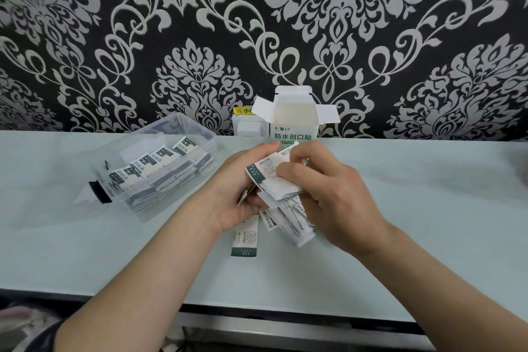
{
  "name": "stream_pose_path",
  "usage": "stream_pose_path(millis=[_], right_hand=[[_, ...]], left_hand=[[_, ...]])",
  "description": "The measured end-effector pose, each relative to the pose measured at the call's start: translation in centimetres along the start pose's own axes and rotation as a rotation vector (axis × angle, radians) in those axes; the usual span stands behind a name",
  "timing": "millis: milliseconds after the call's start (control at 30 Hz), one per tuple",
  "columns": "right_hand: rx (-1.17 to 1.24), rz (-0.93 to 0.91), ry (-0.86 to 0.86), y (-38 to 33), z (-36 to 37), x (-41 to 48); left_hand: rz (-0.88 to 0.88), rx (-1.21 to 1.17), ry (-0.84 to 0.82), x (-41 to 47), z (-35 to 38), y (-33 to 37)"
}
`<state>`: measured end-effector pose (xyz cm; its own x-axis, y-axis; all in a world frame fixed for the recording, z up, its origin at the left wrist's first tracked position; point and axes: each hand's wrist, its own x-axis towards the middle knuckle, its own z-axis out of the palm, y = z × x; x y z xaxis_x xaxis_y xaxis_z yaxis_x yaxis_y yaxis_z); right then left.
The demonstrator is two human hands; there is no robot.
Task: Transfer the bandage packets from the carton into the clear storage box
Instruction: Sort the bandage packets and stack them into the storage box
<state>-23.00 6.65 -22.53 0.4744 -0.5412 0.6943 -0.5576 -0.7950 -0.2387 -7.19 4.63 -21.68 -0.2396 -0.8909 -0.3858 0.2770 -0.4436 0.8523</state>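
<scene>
The white carton (294,120) stands upright at the back of the table with its top flaps open. To the left sits the clear storage box (200,130), with several white and dark green bandage packets (160,168) lined up inside. My left hand (234,194) and my right hand (331,194) meet in front of the carton, both gripping a loose bundle of bandage packets (274,180). Some packets of the bundle hang down below my hands. One packet (245,240) lies flat on the table under my left wrist.
The pale table (428,208) runs to a near edge at the bottom of the view. A patterned black and silver wall rises right behind the carton. A white socket (248,126) with a yellow sticker sits behind the carton. A black latch (98,193) sticks out of the box's near end.
</scene>
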Motion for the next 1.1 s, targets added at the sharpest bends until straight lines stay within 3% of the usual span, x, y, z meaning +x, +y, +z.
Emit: stream_pose_path(millis=[167,300,500,567,667,767,833,967,1100], right_hand=[[0.023,-0.003,0.060,0.0,-0.1,0.1],[0.023,-0.019,-0.011,-0.3,0.1,0.0],[-0.018,-0.013,-0.043,0.1,0.3,-0.2],[0.004,0.017,-0.024,0.2,0.5,-0.2],[0.259,0.280,0.108,-0.2,0.8,0.1],[0.879,0.928,0.220,-0.4,0.4,0.8],[1.174,1.224,0.164,-0.5,0.4,0.9],[1.372,1.281,0.009,-1.4,1.2,1.2],[1.465,1.285,0.006,-1.3,1.2,1.4]], left_hand=[[0.157,0.117,0.050,-0.1,-0.5,0.3],[0.201,0.151,0.082,-0.3,-0.5,0.6],[0.207,0.165,-0.159,-0.6,-0.5,0.9],[0.241,0.177,-0.158,-0.4,-0.8,0.8],[0.300,0.162,0.018,0.0,-1.0,0.9],[0.353,0.114,0.207,-0.2,-0.3,0.8],[0.391,0.075,0.243,-0.4,0.7,0.3],[0.492,0.123,0.247,-0.6,3.0,-1.4],[0.582,0.328,0.232,-0.5,3.6,-2.1]])
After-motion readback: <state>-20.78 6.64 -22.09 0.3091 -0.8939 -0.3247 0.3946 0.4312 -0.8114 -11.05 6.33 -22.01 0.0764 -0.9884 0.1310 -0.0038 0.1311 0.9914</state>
